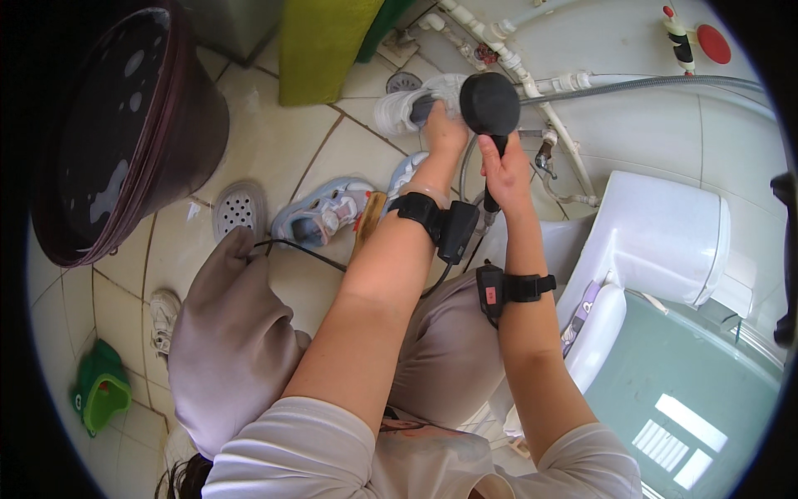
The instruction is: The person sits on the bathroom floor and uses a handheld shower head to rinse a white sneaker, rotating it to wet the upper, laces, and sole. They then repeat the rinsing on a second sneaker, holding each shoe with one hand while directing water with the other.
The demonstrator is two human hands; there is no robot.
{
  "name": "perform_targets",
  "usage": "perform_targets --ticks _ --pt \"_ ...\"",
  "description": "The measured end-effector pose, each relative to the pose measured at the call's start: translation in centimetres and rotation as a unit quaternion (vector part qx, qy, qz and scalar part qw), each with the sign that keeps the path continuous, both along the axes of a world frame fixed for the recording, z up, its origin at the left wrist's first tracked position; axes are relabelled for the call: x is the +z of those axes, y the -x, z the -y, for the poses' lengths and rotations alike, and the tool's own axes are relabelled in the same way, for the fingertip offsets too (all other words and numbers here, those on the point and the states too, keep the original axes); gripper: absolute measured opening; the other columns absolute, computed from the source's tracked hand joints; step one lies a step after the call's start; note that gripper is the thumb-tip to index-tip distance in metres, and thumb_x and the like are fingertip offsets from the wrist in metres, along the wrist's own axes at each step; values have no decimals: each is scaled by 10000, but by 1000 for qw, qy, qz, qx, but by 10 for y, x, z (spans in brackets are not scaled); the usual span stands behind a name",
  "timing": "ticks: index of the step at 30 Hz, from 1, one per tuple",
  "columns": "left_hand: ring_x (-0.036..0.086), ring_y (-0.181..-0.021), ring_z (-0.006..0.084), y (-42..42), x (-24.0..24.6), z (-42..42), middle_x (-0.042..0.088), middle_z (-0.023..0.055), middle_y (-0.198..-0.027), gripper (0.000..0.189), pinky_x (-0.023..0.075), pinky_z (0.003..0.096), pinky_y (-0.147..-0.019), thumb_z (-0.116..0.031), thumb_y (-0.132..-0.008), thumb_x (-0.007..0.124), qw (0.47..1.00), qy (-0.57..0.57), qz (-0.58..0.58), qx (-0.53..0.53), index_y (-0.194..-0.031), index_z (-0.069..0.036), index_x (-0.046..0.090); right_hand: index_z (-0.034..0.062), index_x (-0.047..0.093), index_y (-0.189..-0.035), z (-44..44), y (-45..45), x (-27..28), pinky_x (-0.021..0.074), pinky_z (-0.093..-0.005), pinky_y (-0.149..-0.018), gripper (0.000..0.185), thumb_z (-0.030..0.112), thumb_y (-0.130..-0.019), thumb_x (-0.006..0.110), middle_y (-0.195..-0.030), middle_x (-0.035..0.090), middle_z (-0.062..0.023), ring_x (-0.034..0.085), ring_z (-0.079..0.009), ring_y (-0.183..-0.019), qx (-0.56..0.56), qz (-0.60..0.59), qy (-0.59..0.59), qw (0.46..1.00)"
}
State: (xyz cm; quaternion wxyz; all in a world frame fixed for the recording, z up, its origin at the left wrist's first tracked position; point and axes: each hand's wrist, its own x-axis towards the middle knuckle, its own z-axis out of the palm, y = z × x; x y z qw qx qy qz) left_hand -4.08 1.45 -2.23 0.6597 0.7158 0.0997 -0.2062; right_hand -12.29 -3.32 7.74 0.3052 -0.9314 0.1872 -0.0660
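My left hand grips a wet-looking white sneaker at its ankle opening, with the fingers partly inside and hidden. The shoe is held beside a round floor drain. In my right hand is a black handheld shower head, gripped by its handle. Its broad round black side faces me, next to the shoe's toe, and covers part of it. I cannot tell whether water runs from it. Below my left forearm lie a pale blue sneaker, a second pale sneaker and a wooden handle, partly covered.
A large dark red bucket of dark liquid with foam stands at left. A grey clog is near my knee. White pipes and a metal hose run along the wall. At right stands a white toilet tank.
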Motion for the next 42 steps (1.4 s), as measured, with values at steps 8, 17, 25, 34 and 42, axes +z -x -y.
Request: perform_targets --ticks 8,17,25,34,42 --pt "638 -955 361 28 -8 -1 677 172 -977 443 507 396 -814 -327 -657 746 999 -24 -14 -38 -1028 -103 655 14 503 -1111 -8 1 -4 445 -311 -537 404 371 -930 560 -641 550 -69 540 -161 -544 24 -9 -8 1000" --pt "629 -967 368 28 -7 1 668 184 -994 412 507 405 -828 -243 -688 721 996 -40 -7 -80 -1073 -123 641 -1 514 -1076 -7 5 3 467 -409 -634 385 345 -919 577 -733 610 -195 597 -393 -687 22 20 49 998" --pt "614 -1017 362 30 -16 4 656 196 -1042 435 494 407 -861 -244 -704 710 991 -99 -3 -91 -1114 -119 633 -3 511 -1120 -8 2 7 483 -421 -676 409 335 -905 589 -817 627 -234 608 -421 -769 -1 -26 30 999" --pt "620 -1017 337 28 -5 -8 668 163 -1028 423 501 397 -837 -422 -740 659 975 -121 -63 -173 -1041 -124 669 27 527 -1104 -10 -2 -6 443 -274 -559 345 319 -928 578 -701 555 -46 523 -125 -585 51 2 -65 997" --pt "614 -959 400 18 -25 -7 654 226 -969 312 492 439 -831 -267 -765 640 998 -33 23 -52 -994 -55 664 26 534 -1098 -4 1 -3 453 -319 -612 362 341 -926 576 -698 568 -80 548 -197 -613 41 33 15 999"
